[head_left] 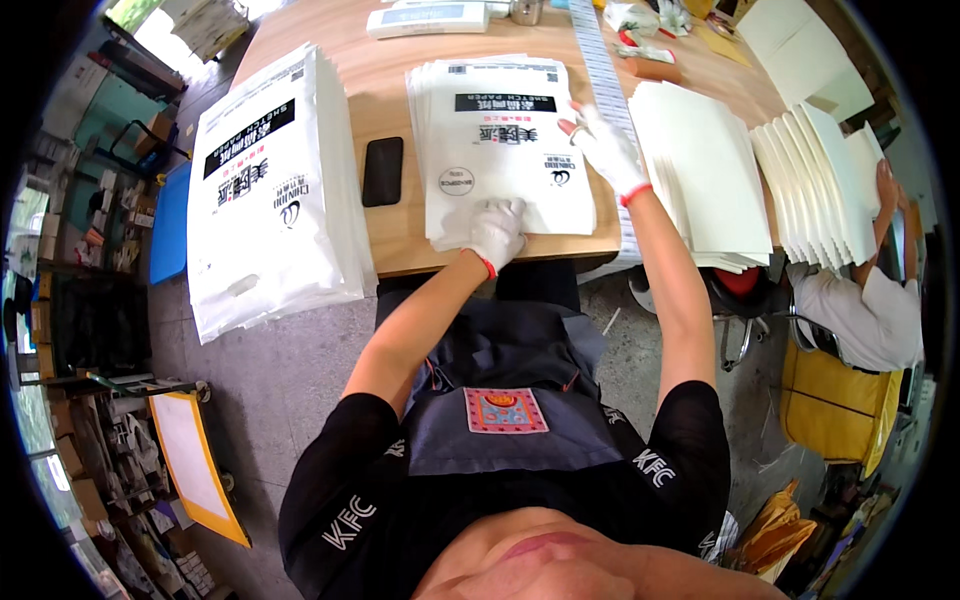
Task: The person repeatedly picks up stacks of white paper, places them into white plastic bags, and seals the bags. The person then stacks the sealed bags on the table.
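In front of me a neatly squared stack of flat white printed bags (510,155) lies near the front edge of the counter (398,238), its layers slightly fanned along the left side, the top one showing black and red print and a circle.

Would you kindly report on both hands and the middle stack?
Left hand at its near edge, right hand at its right. Middle stack flat, printed side up. Phone to the left, clear of hands.
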`<state>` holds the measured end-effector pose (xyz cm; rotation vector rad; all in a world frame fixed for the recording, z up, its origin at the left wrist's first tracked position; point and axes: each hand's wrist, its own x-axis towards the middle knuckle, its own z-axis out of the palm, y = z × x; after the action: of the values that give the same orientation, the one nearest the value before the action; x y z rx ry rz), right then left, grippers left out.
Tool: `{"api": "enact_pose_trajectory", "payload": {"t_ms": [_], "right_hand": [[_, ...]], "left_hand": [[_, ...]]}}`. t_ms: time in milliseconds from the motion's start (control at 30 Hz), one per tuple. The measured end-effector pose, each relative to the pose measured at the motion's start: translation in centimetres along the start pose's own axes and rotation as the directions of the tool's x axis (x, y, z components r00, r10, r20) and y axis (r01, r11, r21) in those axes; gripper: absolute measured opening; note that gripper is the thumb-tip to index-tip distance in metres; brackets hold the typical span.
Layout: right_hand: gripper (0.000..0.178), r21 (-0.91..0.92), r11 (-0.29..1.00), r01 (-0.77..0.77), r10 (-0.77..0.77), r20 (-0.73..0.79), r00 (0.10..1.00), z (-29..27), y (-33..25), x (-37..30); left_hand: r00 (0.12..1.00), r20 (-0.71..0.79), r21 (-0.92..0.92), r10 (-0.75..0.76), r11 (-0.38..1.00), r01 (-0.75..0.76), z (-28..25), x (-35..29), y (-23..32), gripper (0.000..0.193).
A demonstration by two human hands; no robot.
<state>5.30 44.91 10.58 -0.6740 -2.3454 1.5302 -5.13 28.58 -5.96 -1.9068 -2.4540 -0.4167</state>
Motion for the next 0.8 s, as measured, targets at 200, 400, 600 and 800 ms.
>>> {"api": "enact_pose_trajectory", "payload": {"t_ms": [200,400,600,800], "right_hand": [[0.064,-0.512,0.765,-0.391,0.181,-0.411,0.893,2.3,17.4,11.6],[0.061,-0.708,0.642,-0.293,0.068,-0.329,0.942,3.6,18.0,13.0],[0.054,-0.476,0.879,-0.026,-0.114,-0.263,0.958,2.4,10.2,2.1],[0.025,-0.481,0.876,-0.020,-0.222,-0.440,0.870,-4.1,6.9,-15.4]], "left_hand": [[1.000,-0.026,-0.200,-0.002,0.980,-0.003,-1.3,-1.1,0.2,0.050],[1.000,0.013,-0.196,0.019,0.980,-0.016,-1.0,-1.5,-0.1,0.044],[0.993,0.115,-0.089,0.035,0.996,-0.024,-1.6,-1.4,-0.5,0.047],[0.996,0.091,-0.056,0.024,0.998,-0.019,-1.1,-1.3,-0.6,0.048]]}}
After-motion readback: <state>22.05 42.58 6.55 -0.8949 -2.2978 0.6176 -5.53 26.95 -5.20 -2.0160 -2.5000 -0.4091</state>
